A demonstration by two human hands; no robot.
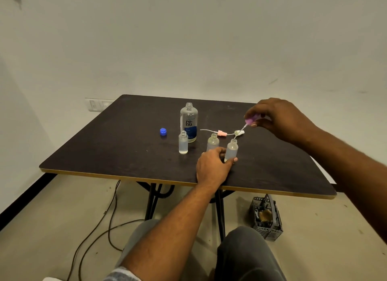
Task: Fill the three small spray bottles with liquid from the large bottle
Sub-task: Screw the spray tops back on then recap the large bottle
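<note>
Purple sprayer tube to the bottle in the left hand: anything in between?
Nothing visible. The right hand pinches the purple spray head, tube slanting down toward the open neck of the small bottle the left hand holds. The white spray head and pink spray head lie on the table behind it, apparently off the path.

Dark grey trousers [247, 257]; pale mottled sleeve [118, 275], left arm.
</note>
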